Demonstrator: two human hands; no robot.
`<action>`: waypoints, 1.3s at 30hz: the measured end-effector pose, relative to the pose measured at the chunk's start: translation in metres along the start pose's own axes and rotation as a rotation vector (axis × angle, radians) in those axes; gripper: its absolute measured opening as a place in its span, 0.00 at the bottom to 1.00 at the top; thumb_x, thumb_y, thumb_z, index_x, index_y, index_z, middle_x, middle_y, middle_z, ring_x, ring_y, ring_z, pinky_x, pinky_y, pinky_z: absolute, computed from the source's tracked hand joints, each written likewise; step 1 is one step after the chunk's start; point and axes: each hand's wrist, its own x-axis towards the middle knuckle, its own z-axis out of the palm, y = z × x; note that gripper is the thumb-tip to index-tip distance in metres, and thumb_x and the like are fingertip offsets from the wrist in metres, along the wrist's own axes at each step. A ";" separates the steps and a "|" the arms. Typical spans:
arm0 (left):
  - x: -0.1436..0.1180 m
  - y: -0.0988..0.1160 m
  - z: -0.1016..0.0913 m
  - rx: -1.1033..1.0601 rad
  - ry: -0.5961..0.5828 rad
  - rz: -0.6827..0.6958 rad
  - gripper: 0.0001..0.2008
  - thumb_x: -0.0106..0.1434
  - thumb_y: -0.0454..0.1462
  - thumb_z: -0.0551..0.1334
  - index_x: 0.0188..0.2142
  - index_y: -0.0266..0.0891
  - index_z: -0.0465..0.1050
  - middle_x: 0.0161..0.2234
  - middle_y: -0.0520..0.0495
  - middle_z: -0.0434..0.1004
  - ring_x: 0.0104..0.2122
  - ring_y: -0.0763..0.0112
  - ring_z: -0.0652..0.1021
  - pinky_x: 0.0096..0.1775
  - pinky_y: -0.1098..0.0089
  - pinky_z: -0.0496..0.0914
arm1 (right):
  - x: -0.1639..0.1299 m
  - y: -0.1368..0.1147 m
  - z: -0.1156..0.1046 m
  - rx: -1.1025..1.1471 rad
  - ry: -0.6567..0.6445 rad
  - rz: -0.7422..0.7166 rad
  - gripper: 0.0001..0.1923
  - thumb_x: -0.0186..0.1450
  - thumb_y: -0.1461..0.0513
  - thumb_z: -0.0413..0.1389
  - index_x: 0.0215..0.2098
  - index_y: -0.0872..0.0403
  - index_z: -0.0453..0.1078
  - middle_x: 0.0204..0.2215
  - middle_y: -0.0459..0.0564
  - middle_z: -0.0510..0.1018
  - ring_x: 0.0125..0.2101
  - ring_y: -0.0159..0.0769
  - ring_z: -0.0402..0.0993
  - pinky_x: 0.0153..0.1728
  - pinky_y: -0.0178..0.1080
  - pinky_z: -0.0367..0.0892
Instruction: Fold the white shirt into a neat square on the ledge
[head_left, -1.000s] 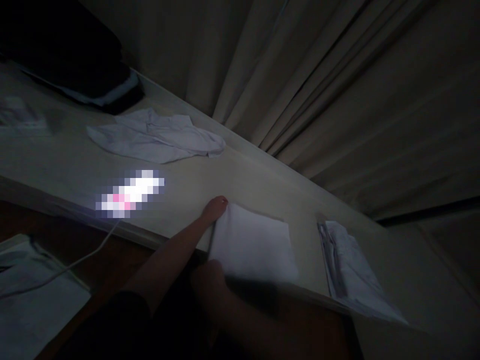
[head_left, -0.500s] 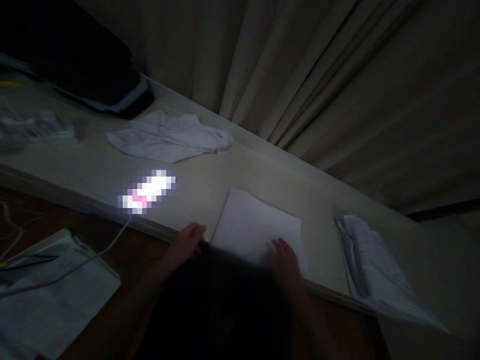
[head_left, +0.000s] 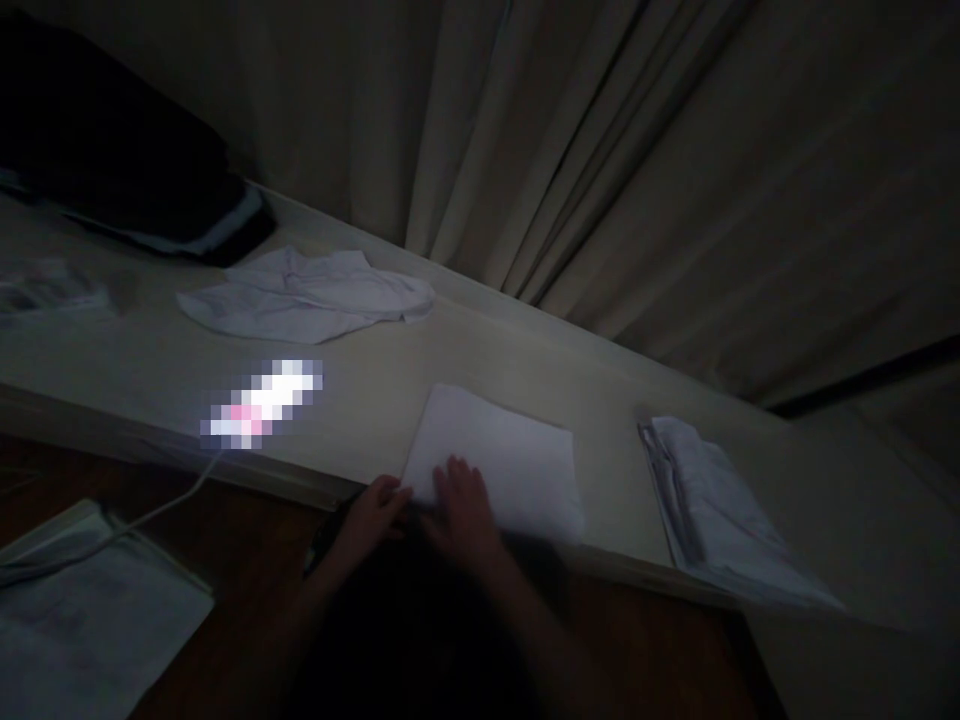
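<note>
A flat white rectangle, cloth or paper, lies at the front edge of the pale ledge; the dim light hides which it is. At its near left corner my left hand has curled fingers, which seem to pinch the edge. My right hand rests on the near left part of the white rectangle, fingers stretched out and palm down.
A crumpled white cloth and a glowing, pixelated phone-like device with a cable lie leftward. Dark folded clothes are piled behind. Another folded white bundle lies right. Curtains hang along the back.
My right hand has moved left across the white rectangle, closer to my left hand. My left hand stays by the near left corner. The whole view has shifted slightly.
</note>
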 end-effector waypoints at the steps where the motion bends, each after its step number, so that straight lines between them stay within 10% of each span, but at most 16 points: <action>1: 0.000 -0.001 0.000 -0.005 0.010 0.010 0.18 0.49 0.47 0.64 0.34 0.38 0.67 0.31 0.43 0.77 0.26 0.65 0.78 0.23 0.69 0.71 | 0.009 -0.010 0.001 0.021 0.015 -0.004 0.35 0.64 0.51 0.49 0.66 0.54 0.47 0.67 0.60 0.46 0.66 0.49 0.38 0.63 0.56 0.41; 7: 0.006 -0.002 -0.008 -0.021 -0.010 -0.027 0.14 0.48 0.46 0.65 0.26 0.38 0.68 0.28 0.44 0.77 0.29 0.62 0.79 0.25 0.67 0.74 | 0.052 -0.043 0.011 0.064 0.112 0.133 0.28 0.68 0.58 0.42 0.64 0.59 0.51 0.66 0.60 0.50 0.66 0.47 0.41 0.64 0.54 0.41; 20: 0.000 0.010 -0.004 -0.078 0.136 -0.053 0.19 0.43 0.47 0.66 0.30 0.40 0.63 0.26 0.50 0.72 0.22 0.65 0.77 0.21 0.66 0.73 | 0.066 -0.023 0.024 0.007 0.174 0.294 0.30 0.69 0.51 0.40 0.66 0.54 0.48 0.66 0.61 0.47 0.65 0.52 0.40 0.62 0.58 0.42; 39: -0.008 0.030 -0.002 -0.142 0.145 -0.169 0.12 0.48 0.38 0.67 0.30 0.38 0.66 0.27 0.49 0.75 0.26 0.66 0.79 0.24 0.70 0.73 | 0.015 0.028 0.019 -0.062 0.130 0.462 0.33 0.67 0.47 0.41 0.66 0.55 0.48 0.66 0.63 0.47 0.65 0.55 0.40 0.62 0.60 0.35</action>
